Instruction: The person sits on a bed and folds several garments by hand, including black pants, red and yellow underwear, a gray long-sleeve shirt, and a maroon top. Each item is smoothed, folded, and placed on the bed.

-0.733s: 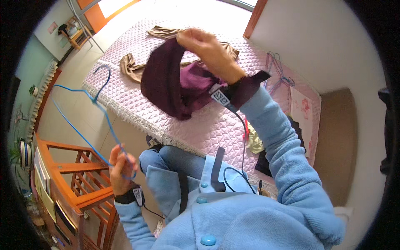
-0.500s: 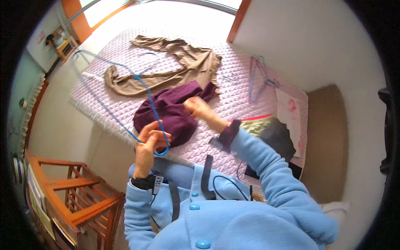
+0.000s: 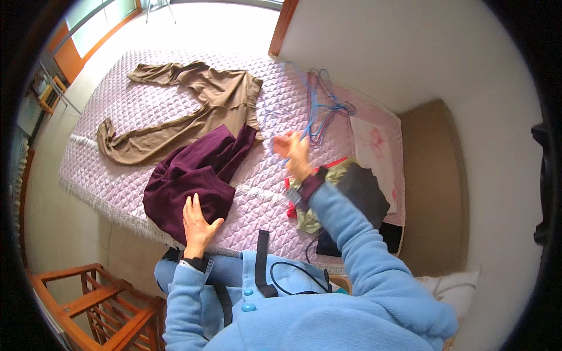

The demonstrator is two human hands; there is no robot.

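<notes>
My left hand (image 3: 198,227) lies spread on the near part of a dark purple knit garment (image 3: 187,193), its fingers apart. My right hand (image 3: 295,153), partly smeared by motion, is closed on one end of a blue clothes hanger (image 3: 308,120). That hanger reaches across other thin hangers (image 3: 323,88) on the bed. Brown pants (image 3: 225,96) lie spread beyond the purple garment, one leg curving to the left. Below my right wrist is a pile of folded clothes (image 3: 360,190) in dark grey, pale green and red.
The bed (image 3: 82,155) has a pink quilted cover with a lace edge. A white cloth with a red print (image 3: 374,140) lies by the wall (image 3: 421,52) on the right. At lower left stands a wooden rack (image 3: 88,301). A brown panel (image 3: 433,187) borders the bed's right side.
The blue hanger has passed from my left hand to my right, over to the hangers on the right. My left hand has opened onto the purple garment. The view has shifted rightward.
</notes>
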